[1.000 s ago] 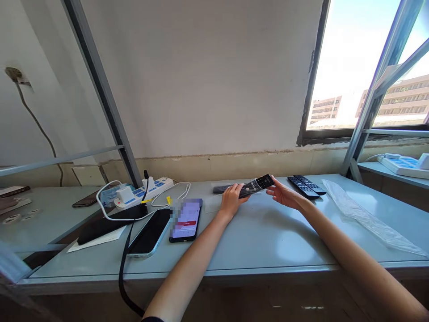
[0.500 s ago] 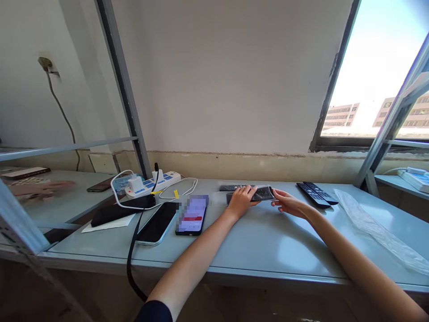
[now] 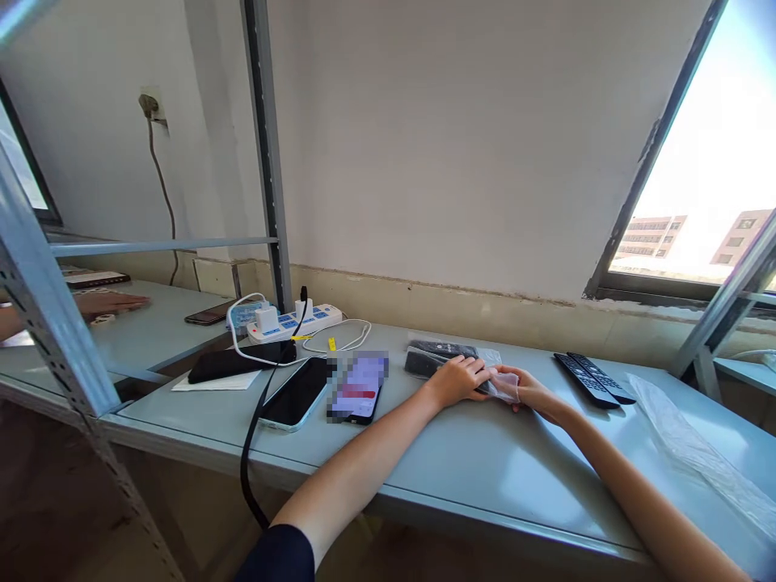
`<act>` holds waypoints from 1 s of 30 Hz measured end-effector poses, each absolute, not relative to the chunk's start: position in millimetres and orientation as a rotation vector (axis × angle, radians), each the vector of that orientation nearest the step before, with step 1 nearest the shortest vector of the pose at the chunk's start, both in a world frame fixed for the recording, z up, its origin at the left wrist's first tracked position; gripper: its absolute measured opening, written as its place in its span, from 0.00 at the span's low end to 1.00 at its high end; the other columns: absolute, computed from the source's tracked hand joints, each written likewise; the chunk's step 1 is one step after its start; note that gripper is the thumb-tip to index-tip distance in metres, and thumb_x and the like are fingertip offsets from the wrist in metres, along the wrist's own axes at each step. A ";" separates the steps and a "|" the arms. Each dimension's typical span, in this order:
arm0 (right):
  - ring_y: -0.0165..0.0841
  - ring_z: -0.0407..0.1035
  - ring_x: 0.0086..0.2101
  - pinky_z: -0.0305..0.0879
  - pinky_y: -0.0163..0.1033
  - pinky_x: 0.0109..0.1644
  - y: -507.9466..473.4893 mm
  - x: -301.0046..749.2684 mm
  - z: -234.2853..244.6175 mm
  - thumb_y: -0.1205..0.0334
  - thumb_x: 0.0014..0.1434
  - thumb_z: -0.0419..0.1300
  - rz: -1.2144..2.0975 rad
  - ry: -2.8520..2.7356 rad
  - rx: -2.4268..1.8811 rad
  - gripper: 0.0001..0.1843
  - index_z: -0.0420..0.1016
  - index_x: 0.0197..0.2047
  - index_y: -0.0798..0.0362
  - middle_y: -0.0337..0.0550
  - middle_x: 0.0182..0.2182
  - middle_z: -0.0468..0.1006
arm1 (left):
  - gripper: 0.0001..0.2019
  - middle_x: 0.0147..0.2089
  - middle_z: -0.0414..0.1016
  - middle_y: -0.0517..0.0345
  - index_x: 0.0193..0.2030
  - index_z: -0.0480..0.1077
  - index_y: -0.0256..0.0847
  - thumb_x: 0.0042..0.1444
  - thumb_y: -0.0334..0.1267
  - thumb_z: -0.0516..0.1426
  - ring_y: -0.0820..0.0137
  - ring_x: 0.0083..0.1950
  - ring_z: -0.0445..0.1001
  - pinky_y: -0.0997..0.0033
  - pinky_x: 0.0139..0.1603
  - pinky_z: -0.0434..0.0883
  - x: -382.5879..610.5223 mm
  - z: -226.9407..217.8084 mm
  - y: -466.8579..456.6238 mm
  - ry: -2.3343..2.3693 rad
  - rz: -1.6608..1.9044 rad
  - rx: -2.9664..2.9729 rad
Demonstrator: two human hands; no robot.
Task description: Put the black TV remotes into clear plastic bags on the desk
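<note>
1 bagged remote [image 3: 433,361] was gripped by the left hand [image 3: 461,378], its bag mouth [image 3: 504,386] pinched by the right hand [image 3: 533,392]; 2 remotes [image 3: 592,378] lay unbagged.

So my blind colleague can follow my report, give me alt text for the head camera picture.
The person's left hand and right hand meet on a black remote in a clear plastic sleeve on a grey table. Two more remotes lie to the right; a lit phone and a power strip lie to the left.
</note>
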State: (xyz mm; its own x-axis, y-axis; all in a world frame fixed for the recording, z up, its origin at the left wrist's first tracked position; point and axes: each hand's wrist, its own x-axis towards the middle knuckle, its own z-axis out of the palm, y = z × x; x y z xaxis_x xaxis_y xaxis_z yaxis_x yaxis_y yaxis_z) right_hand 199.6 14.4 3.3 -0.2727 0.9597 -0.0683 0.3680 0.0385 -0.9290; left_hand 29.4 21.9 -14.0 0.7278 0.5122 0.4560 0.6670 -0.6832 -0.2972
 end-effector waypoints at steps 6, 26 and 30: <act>0.24 0.55 0.19 0.52 0.31 0.19 10.2 194.6 5.2 0.33 0.30 0.67 1.143 -1.754 -1.409 0.34 0.68 0.31 0.51 0.30 0.16 0.63 | 0.19 0.43 0.76 0.52 0.53 0.68 0.37 0.59 0.46 0.57 0.66 0.44 0.75 0.71 0.41 0.67 30.1 -10.8 19.7 -0.849 -0.425 -2.455; 0.29 0.63 0.19 0.56 0.34 0.21 23.1 201.6 1.6 0.42 0.52 0.55 0.706 -1.907 -1.610 0.21 0.71 0.27 0.53 0.37 0.17 0.68 | 0.14 0.44 0.76 0.49 0.44 0.74 0.36 0.60 0.43 0.54 0.63 0.45 0.74 0.67 0.46 0.67 28.8 -8.8 12.9 -1.276 -0.515 -2.495; 0.36 0.72 0.31 0.65 0.37 0.32 28.7 211.8 1.6 0.51 0.52 0.58 0.468 -1.936 -1.693 0.13 0.77 0.33 0.50 0.42 0.29 0.78 | 0.12 0.38 0.77 0.52 0.38 0.77 0.38 0.59 0.40 0.53 0.65 0.40 0.75 0.68 0.41 0.67 27.9 -8.7 12.9 -1.231 -0.515 -2.518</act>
